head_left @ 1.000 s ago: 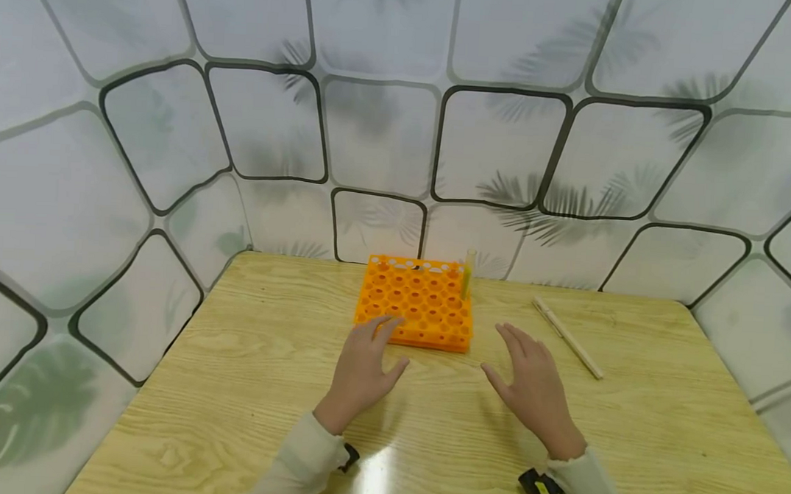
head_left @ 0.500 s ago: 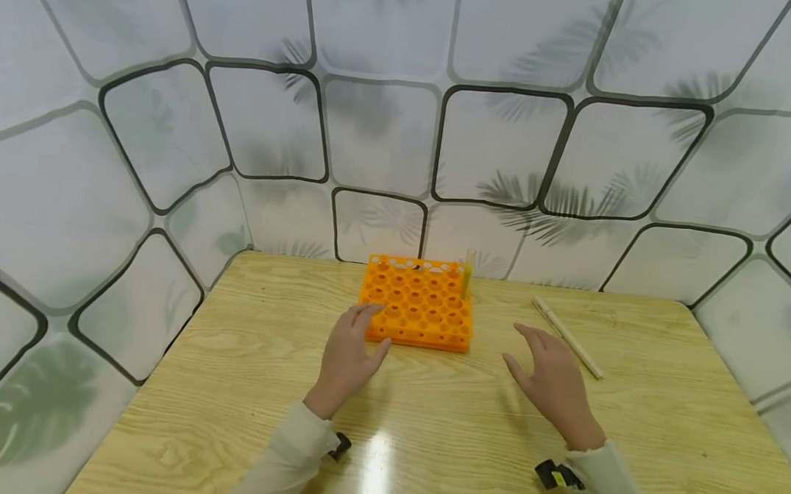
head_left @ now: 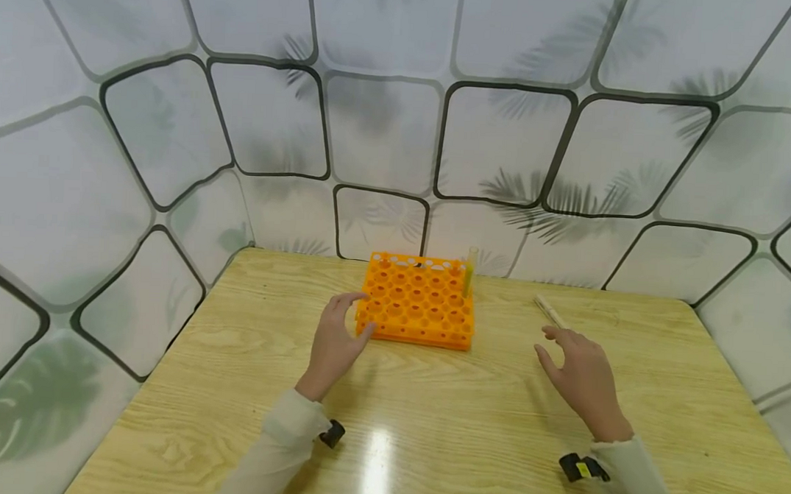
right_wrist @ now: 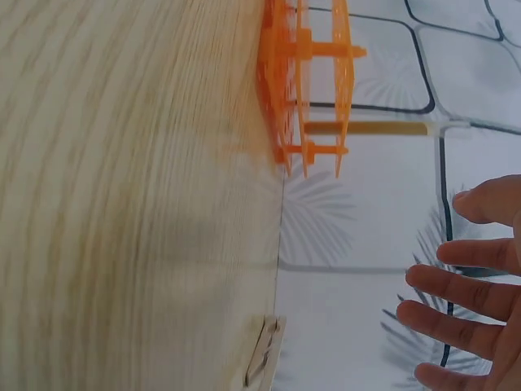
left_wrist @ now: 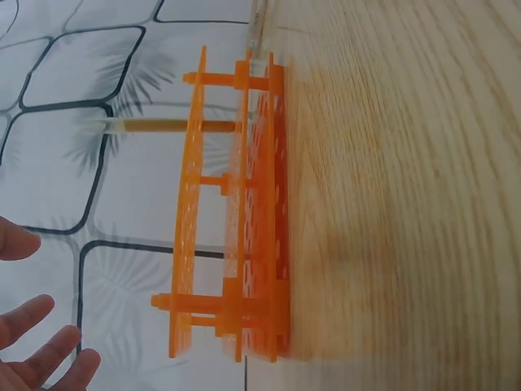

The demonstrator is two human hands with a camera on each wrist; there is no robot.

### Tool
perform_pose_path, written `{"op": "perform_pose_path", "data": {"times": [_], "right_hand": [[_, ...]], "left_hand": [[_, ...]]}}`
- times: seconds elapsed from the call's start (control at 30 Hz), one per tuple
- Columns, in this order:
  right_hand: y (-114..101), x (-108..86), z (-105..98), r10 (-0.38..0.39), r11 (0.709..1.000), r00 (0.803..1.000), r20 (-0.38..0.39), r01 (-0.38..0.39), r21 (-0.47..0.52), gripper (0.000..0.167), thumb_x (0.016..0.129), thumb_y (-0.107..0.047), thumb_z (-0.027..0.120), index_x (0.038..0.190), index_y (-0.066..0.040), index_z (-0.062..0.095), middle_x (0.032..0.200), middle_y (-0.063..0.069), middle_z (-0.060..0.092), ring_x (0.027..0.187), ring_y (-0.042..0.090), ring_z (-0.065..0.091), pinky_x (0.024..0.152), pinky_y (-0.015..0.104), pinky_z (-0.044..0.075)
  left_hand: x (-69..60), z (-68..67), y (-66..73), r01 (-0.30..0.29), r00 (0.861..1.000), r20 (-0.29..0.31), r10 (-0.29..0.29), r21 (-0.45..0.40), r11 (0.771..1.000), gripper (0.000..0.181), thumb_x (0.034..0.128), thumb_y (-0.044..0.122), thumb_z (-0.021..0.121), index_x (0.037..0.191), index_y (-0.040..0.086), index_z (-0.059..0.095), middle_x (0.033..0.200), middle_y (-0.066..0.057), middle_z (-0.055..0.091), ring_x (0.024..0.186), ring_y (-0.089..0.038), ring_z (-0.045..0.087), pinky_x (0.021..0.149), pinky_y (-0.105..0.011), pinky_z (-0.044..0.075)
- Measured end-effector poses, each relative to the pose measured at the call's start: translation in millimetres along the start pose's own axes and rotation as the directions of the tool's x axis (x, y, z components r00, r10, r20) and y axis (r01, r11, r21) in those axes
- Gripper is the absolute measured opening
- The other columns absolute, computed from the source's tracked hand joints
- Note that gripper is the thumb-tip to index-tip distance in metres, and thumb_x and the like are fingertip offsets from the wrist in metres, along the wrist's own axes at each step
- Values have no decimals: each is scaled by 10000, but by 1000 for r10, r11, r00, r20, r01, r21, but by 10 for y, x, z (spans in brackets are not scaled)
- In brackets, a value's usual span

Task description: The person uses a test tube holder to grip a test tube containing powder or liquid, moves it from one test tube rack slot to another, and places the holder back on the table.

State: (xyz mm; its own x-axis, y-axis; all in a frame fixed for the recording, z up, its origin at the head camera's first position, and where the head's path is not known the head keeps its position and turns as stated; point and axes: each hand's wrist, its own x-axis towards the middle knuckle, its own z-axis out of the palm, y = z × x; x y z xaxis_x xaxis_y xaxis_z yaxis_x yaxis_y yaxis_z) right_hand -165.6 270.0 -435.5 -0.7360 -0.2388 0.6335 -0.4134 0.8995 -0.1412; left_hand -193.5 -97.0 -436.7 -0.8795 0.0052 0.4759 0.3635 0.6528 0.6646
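An orange tube rack (head_left: pixel 416 301) with rows of round holes stands on the wooden table. One clear tube with yellowish liquid (head_left: pixel 469 274) stands upright in its right back part; the left wrist view also shows the tube (left_wrist: pixel 163 125). My left hand (head_left: pixel 334 341) hovers by the rack's left front corner, fingers spread and holding nothing. Well right of the rack my right hand (head_left: pixel 582 377), also empty with fingers apart, is over the near part of a pale thin stick-like object (head_left: pixel 550 310). The right wrist view shows the spread fingers (right_wrist: pixel 460 289) away from the rack (right_wrist: pixel 305 81).
The wooden table (head_left: pixel 231 358) reaches back to a patterned curtain or wall covering (head_left: pixel 380 136), which also rises on the left and right. Dark devices are strapped at both wrists, below pale sleeves.
The hands have moved apart: the left one leftward to the rack's left side, the right one rightward to the pale stick, now partly covering it. The rack and tube have stayed put.
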Motion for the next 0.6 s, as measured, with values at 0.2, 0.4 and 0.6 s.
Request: {"op": "perform_pose_path", "data": {"times": [0.2, 0.4, 0.6], "right_hand": [[117, -24, -70, 40, 999, 999, 10, -40, -7, 318, 734, -89, 751, 1014, 31, 661, 843, 180, 696, 696, 328, 642, 617, 494, 496], [166, -48, -139, 63, 998, 998, 7, -63, -17, 245, 747, -65, 735, 962, 30, 666, 806, 190, 695, 654, 321, 644, 566, 475, 497], [217, -62, -195, 79, 997, 997, -13, -79, -12, 214, 750, -41, 725, 945, 30, 674, 787, 202, 689, 624, 326, 635, 535, 475, 488]], "left_hand": [[9, -20, -105, 121, 992, 50, -115, -151, 981, 447, 827, 95, 699, 1243, 21, 553, 1232, -182, 555, 1105, -371, 518, 932, -515, 432], [29, -11, -225, 304, 952, 121, -280, -310, 901, 356, 905, 94, 599, 1243, 3, 532, 1244, -210, 527, 1139, -371, 503, 952, -524, 419], [77, -1, -245, 357, 934, 132, -331, -368, 859, 274, 953, 134, 527, 1178, -20, 558, 1200, -212, 557, 1115, -350, 532, 961, -473, 437]]}}
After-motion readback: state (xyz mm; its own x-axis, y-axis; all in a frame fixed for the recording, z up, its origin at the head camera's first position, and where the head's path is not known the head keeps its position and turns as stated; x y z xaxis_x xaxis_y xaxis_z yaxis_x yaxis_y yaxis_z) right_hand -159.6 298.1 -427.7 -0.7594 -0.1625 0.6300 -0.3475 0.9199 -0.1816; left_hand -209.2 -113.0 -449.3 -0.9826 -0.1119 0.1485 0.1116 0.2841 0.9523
